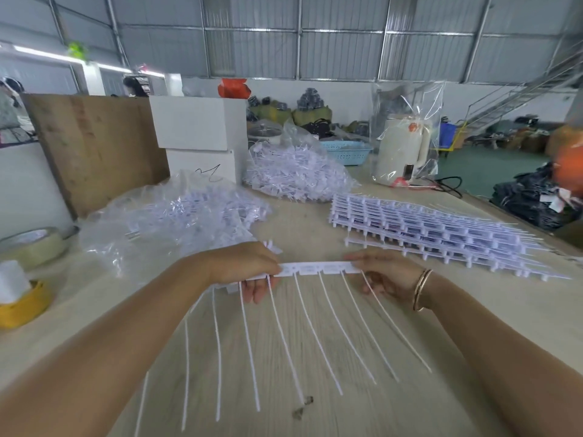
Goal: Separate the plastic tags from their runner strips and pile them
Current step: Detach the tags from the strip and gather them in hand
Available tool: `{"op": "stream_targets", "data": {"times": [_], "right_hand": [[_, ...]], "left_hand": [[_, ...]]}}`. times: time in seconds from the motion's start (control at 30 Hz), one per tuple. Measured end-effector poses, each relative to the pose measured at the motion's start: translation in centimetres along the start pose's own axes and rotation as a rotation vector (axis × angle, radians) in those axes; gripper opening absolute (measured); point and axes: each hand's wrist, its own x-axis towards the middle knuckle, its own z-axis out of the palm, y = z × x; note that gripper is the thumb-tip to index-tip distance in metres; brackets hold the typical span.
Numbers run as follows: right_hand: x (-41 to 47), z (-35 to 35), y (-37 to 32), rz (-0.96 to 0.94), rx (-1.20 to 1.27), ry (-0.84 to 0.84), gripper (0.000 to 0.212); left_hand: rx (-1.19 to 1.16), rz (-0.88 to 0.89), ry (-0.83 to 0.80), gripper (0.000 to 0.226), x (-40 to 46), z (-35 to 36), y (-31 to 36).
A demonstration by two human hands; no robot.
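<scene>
I hold one white runner strip of plastic tags (318, 268) level above the wooden table (457, 310). Its several long thin tails hang toward me. My left hand (249, 269) grips the strip's left part, fingers curled under it. My right hand (385, 275) pinches the right end, with a bracelet on that wrist. A stack of whole tag strips (441, 234) lies to the right of my hands. A loose pile of tags on a clear bag (189, 216) lies at the left.
A second clear bag of tags (296, 175) sits behind, near white boxes (198, 127) and a wooden board (94, 146). Tape rolls (28, 247) lie at the left edge. A bagged cream kettle (403, 152) and a blue basket (347, 151) stand at the back.
</scene>
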Motion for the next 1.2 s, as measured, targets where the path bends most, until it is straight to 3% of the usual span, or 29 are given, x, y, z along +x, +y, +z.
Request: {"op": "stream_targets", "data": {"times": [0.1, 0.23, 0.4, 0.53, 0.7, 1.07, 1.2], "right_hand": [[-0.6, 0.5, 0.5, -0.041, -0.050, 0.064, 0.011], [-0.8, 1.6, -0.5, -0.033, -0.087, 0.077, 0.017], [-1.3, 3.5, -0.2, -0.073, -0.060, 0.081, 0.011], [-1.8, 3.8, 0.2, -0.142, -0.256, 0.058, 0.032], [-1.7, 3.9, 0.2, -0.193, -0.331, 0.021, 0.029], [-1.3, 3.7, 0.8, -0.323, -0.326, -0.050, 0.005], [-1.3, 3.4, 0.8, -0.353, -0.319, -0.070, 0.017]], "left_hand": [[0.227, 0.003, 0.063, 0.026, -0.4, 0.7, 0.0], [0.473, 0.106, 0.276, 0.021, 0.5, 3.4, 1.3], [0.455, 0.163, 0.445, 0.024, 2.8, 8.3, 3.1], [0.430, 0.195, 0.622, 0.015, 3.4, 9.6, 2.4], [0.513, 0.203, 0.712, 0.019, 3.4, 9.6, 1.8], [0.334, 0.214, 0.615, 0.013, 3.2, 9.0, 1.0], [0.058, 0.234, 0.572, 0.012, 3.2, 8.8, 0.4]]}}
